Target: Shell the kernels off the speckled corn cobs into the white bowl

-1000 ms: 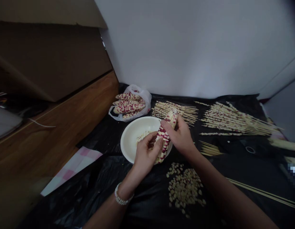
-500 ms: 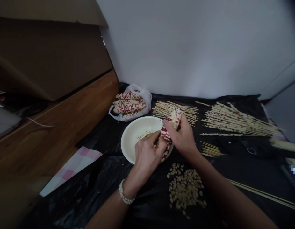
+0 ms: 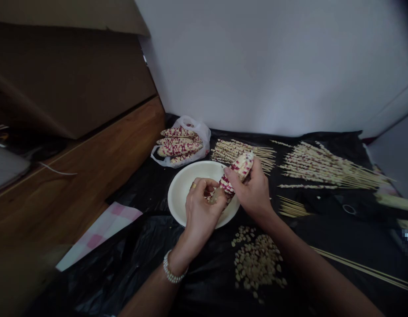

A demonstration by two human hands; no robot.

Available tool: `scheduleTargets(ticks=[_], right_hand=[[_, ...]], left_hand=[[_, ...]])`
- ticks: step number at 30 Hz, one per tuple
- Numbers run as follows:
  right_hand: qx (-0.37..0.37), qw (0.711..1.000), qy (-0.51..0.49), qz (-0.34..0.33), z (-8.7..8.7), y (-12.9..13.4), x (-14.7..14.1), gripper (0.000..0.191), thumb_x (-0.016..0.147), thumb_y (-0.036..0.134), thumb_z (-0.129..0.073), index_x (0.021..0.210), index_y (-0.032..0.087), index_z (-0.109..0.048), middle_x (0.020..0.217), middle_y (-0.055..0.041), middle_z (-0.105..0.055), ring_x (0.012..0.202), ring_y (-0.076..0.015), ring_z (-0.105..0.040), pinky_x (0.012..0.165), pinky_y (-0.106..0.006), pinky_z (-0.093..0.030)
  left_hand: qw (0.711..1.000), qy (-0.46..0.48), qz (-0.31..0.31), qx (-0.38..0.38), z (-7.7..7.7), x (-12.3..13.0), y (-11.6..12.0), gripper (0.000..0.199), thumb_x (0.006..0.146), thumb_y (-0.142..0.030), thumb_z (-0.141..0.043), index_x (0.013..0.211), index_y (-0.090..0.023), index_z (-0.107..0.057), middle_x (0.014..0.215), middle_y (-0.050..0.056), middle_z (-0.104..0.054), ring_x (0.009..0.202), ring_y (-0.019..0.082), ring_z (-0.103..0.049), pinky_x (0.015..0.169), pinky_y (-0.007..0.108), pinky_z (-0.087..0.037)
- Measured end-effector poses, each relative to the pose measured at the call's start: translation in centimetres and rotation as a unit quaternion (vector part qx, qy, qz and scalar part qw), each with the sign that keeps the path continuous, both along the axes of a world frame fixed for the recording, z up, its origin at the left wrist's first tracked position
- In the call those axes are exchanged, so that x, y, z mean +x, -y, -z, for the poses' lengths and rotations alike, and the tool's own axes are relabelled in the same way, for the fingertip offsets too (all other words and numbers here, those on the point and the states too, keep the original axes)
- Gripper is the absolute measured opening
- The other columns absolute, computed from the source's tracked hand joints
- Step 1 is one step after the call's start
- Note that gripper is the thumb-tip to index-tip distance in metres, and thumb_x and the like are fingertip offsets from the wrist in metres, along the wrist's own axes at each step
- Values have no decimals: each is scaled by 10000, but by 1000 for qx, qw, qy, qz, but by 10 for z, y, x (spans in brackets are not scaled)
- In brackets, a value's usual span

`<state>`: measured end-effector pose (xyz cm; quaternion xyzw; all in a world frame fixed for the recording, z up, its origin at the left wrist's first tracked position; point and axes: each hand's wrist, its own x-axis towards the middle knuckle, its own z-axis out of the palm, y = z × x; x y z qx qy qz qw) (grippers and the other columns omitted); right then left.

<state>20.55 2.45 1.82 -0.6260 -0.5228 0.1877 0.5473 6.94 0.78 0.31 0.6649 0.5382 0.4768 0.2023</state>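
Observation:
My right hand [image 3: 257, 189] is wrapped round the upper part of a red-and-cream corn cob [image 3: 242, 166], which it holds tilted over the right side of a white bowl [image 3: 179, 196]. My left hand [image 3: 204, 207], with a ring and a beaded bracelet, is at the cob's lower end, its thumb and fingers curled against the kernels. Part of the cob's lower end is hidden by that hand. Some loose kernels show in the bowl beside my left fingers. A pile of loose kernels [image 3: 258, 259] lies on the black sheet in front of the bowl.
Several cobs [image 3: 179, 149] lie in a white plastic bag [image 3: 204, 132] behind the bowl. Skewers threaded with kernels [image 3: 316, 165] lie at the back right, others [image 3: 224, 152] behind the cob. Bare skewers [image 3: 291, 207] are on the right. A checked cloth [image 3: 98, 233] is at left.
The fingers of my left hand have shifted and opened slightly at the cob, so its ring now shows. The cob has tilted a little further to the right.

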Motion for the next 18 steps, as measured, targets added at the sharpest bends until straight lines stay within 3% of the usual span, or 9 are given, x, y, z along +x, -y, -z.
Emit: scheduleTargets(ticks=[5,10,18], right_hand=[[33,999,0,-5,-1,4,-3,432,763,559,-715,866,282,-398,697,16,-593,622,-212,-569,620,-346,-409],[48,999,-14,-16,-2,6,-5,425,768,545,-722,866,282,-402,695,14,-586,619,-211,-565,617,-353,-418],[8,999,-29,-29,1,2,-1,398,773,568,-726,852,268,-478,739,-2,-621,681,-217,-571,655,-357,-423]], left_hand=[[999,35,3,2,3,2,-1,66,791,-155,-622,836,-203,-628,796,12,-632,753,176,-608,724,316,-492],[997,13,0,74,2,2,0,95,785,-114,-621,786,-203,-590,737,-8,-589,701,157,-575,672,287,-461],[979,-62,21,193,3,-2,1,163,800,-91,-637,794,-215,-532,734,-13,-578,708,160,-573,668,289,-454]])
